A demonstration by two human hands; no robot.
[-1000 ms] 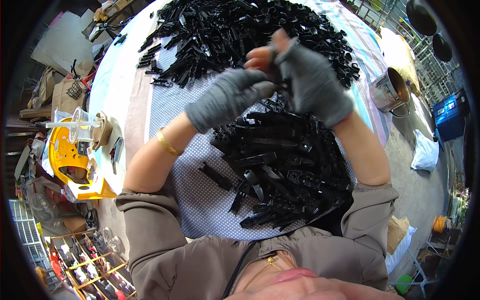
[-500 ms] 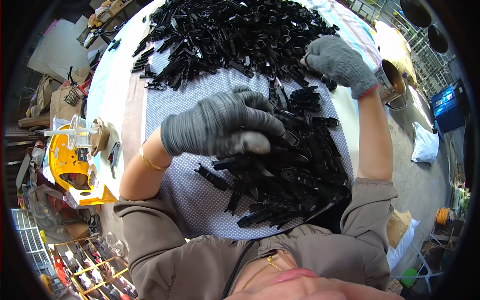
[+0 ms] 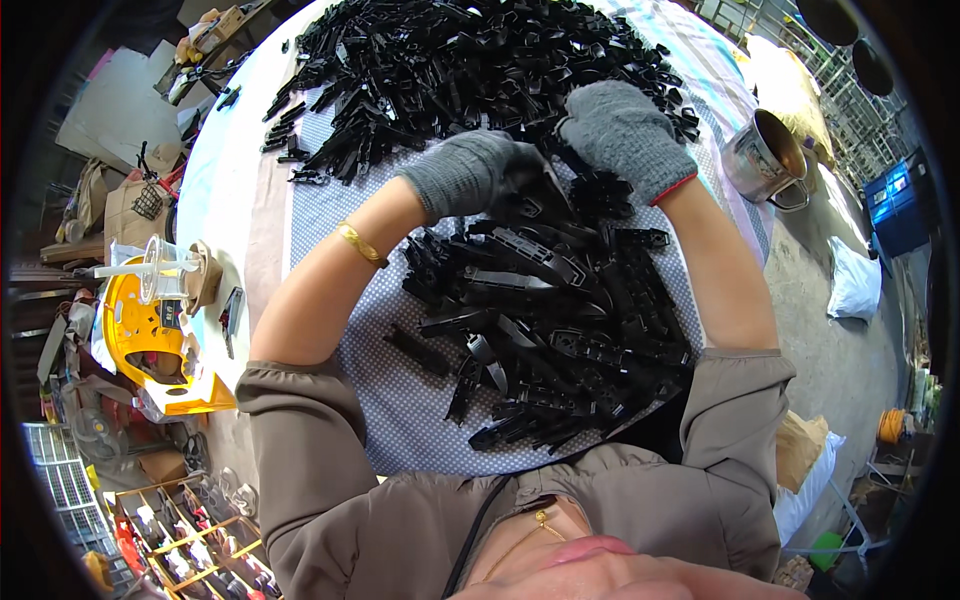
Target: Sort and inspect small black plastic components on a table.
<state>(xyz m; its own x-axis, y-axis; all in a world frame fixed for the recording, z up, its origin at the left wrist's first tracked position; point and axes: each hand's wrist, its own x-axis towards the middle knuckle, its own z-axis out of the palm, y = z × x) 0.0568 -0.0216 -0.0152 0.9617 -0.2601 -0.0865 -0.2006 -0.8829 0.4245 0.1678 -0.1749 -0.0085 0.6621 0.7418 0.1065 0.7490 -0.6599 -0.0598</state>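
Note:
Both my hands wear grey knitted gloves and work close together at the near edge of a large heap of black plastic parts (image 3: 430,75). My left hand (image 3: 468,172) is closed on a long black plastic part (image 3: 540,195), its fingertips dark and partly blurred. My right hand (image 3: 620,135) lies just to the right, back upward, fingers curled down over the black parts; what they grip is hidden. Nearer to me, a second pile of longer black plastic parts (image 3: 540,330), some clip-like, covers the dotted cloth (image 3: 400,430).
At the table's right edge stands a metal mug (image 3: 765,160). On the left, a clear plastic cup with a straw (image 3: 165,270) stands by a yellow plastic stool (image 3: 125,320). A small dark tool (image 3: 230,320) lies near the left edge.
My left hand has moved away from me, off the nearer pile to the big heap's edge. My right hand has come left and slightly nearer, beside it.

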